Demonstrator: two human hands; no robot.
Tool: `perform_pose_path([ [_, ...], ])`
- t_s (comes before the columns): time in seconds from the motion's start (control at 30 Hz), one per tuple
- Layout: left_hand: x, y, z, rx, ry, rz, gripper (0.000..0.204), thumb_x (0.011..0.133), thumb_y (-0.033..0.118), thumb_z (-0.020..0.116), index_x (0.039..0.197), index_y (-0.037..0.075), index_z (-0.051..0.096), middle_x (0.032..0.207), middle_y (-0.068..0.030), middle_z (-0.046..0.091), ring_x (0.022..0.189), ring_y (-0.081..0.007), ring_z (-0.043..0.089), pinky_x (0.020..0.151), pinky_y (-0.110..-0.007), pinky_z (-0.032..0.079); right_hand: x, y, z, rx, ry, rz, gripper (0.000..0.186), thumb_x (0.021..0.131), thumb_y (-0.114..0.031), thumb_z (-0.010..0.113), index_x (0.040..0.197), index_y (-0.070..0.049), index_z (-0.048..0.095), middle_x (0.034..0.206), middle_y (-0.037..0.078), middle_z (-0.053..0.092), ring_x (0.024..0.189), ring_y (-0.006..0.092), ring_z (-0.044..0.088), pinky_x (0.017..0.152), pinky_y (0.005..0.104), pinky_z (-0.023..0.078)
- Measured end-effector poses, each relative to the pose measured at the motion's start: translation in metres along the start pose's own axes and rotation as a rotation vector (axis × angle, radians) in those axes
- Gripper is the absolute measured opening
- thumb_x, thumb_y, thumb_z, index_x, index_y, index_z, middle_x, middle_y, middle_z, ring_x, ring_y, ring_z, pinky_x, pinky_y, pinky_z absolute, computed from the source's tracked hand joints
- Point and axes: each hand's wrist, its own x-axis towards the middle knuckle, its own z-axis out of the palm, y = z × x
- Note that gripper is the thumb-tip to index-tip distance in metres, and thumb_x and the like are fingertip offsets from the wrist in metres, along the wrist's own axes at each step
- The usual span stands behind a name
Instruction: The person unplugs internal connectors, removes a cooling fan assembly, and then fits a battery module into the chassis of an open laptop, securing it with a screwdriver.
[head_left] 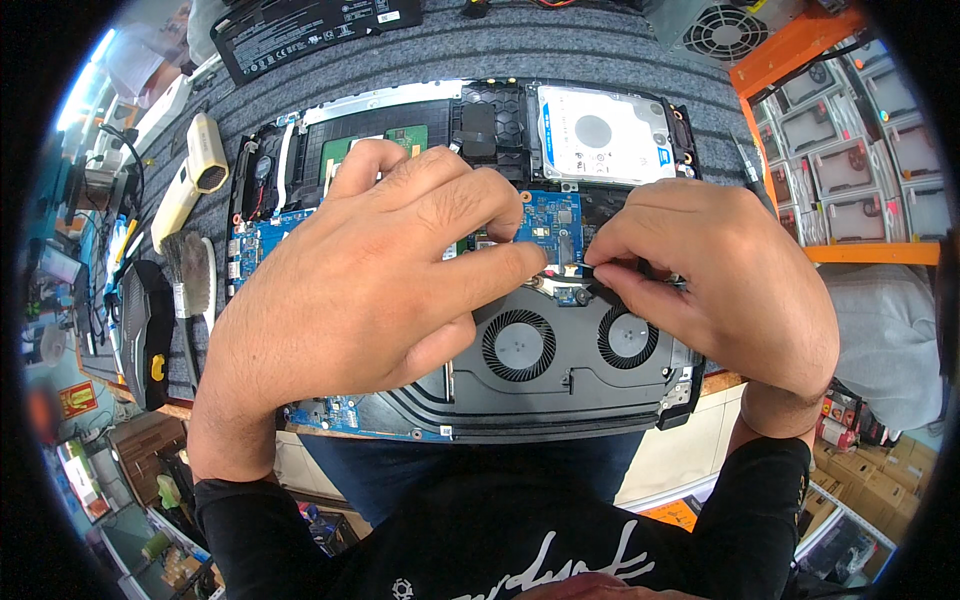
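An opened laptop (pixel 430 405) lies in front of me, its inside facing up. Over its left half spreads my left hand (pixel 370 265), palm down. The index finger is stretched out, its tip at the blue circuit board (pixel 551 222) beside a small cable connector, and the other fingers are loosely bent. From the right, my right hand (pixel 715 260) pinches the end of a thin dark cable (pixel 572 278) between thumb and index finger, just above the fans. The fingers partly hide the cable end. Part of the board is covered by my left hand.
Two round fans (pixel 519 345) sit in the laptop's near side and a hard drive (pixel 605 135) at its far right. A brush (pixel 188 270) and a cream handheld tool (pixel 195 180) lie left. A battery (pixel 310 35) lies beyond. Drawers (pixel 840 165) stand right.
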Motion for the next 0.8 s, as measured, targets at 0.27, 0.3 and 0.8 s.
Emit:
perform_pose_path([
  [0.27,0.0000,0.0004,-0.0008,-0.003,-0.001,0.002,0.043,0.076,0.014,0.065,0.117,0.014,0.078,0.117,-0.0081,0.068,0.105,-0.0279,0.064,0.095,-0.044,0.043,0.0002,-0.0013,0.0006,-0.008,0.023,0.002,0.017,0.079,0.001,0.082,0.094,0.000,0.075,0.085,0.013,0.072,0.077,0.0312,0.070,0.068,0.0397,0.056],
  [0.3,-0.0001,0.0003,-0.0007,-0.003,-0.001,0.002,0.043,0.076,0.014,0.065,0.117,0.014,0.078,0.117,-0.0081,0.068,0.105,-0.0279,0.064,0.095,-0.044,0.043,0.0003,-0.0017,0.0001,-0.016,0.024,-0.002,0.017,0.079,0.001,0.082,0.095,0.000,0.075,0.085,0.013,0.072,0.078,0.0312,0.070,0.068,0.0396,0.056],
  [0.8,-0.0003,0.0014,-0.0020,-0.002,-0.003,0.008,0.043,0.075,0.013,0.066,0.117,0.014,0.078,0.118,-0.0085,0.067,0.108,-0.0288,0.064,0.096,-0.045,0.043,-0.0005,-0.0008,-0.0012,-0.034,0.005,-0.030,0.019,0.076,0.002,0.083,0.094,-0.001,0.075,0.085,0.011,0.071,0.080,0.0316,0.069,0.069,0.0407,0.056],
])
